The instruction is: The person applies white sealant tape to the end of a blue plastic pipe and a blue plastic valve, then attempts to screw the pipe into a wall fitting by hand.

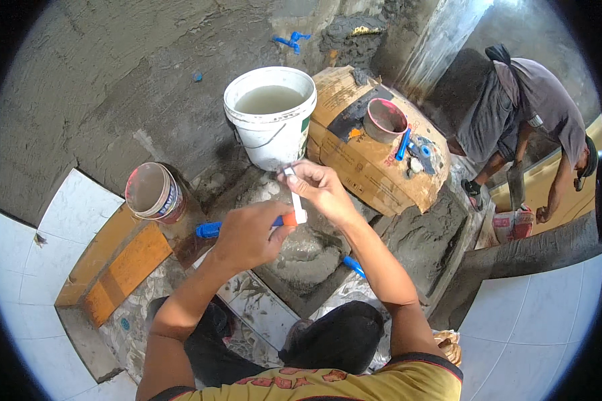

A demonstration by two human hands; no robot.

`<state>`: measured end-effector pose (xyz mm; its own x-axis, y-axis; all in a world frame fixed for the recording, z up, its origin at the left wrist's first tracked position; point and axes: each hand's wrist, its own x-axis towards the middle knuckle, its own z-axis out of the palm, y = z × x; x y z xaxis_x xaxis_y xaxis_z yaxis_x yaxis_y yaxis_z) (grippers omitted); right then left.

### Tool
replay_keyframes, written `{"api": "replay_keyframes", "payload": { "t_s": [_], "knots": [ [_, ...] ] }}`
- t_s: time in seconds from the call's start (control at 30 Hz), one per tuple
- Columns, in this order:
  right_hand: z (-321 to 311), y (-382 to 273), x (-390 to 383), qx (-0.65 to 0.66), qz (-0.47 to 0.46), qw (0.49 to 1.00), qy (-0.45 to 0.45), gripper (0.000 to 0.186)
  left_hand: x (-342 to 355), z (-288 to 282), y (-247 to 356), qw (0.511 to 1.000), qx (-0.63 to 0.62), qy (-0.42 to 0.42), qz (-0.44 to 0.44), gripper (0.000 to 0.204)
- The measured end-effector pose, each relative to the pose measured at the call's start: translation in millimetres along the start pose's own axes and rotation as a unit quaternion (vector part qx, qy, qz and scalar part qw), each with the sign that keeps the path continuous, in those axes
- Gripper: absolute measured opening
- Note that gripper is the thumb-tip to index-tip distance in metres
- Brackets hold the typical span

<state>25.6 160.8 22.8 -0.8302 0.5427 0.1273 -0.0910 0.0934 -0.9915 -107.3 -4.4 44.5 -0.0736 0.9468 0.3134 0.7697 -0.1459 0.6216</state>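
My left hand (247,234) is closed round a blue pipe (209,229) with an orange fitting (288,219) on its end. My right hand (318,190) pinches a narrow white strip, apparently tape (296,200), which runs down to the orange fitting. Beyond my hands stands a white bucket (264,137) of cloudy water. Another short blue pipe (353,265) lies below my right forearm. Under my hands is a wet cement bed (294,267) with a raised rim.
A cardboard sheet (354,160) holds a pink-rimmed tub (384,127) and blue fittings. A smaller pail (155,204) sits left beside wooden boards (130,271). A co-worker (535,100) bends at right near a sack (512,226). Tiled ledges (522,314) flank me; a blue valve (291,41) is on the wall.
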Motion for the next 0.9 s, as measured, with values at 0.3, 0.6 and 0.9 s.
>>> {"api": "replay_keyframes", "payload": {
  "t_s": [0.3, 0.6, 0.9],
  "knots": [
    [18, 3, -54, -0.113, -0.035, 0.991, -0.056, 0.022, 5, -35, -31, 0.986, -0.078, 0.143, -0.029, 0.034],
    [30, -58, -46, -0.336, -0.269, 0.903, -0.007, 0.02, 2, -21, -15, 0.997, -0.016, 0.041, -0.056, 0.034],
    [-2, 27, 4, 0.113, 0.05, 0.99, -0.067, 0.031, -1, -28, -5, 0.997, -0.038, 0.07, -0.012, 0.027]
  ]
}}
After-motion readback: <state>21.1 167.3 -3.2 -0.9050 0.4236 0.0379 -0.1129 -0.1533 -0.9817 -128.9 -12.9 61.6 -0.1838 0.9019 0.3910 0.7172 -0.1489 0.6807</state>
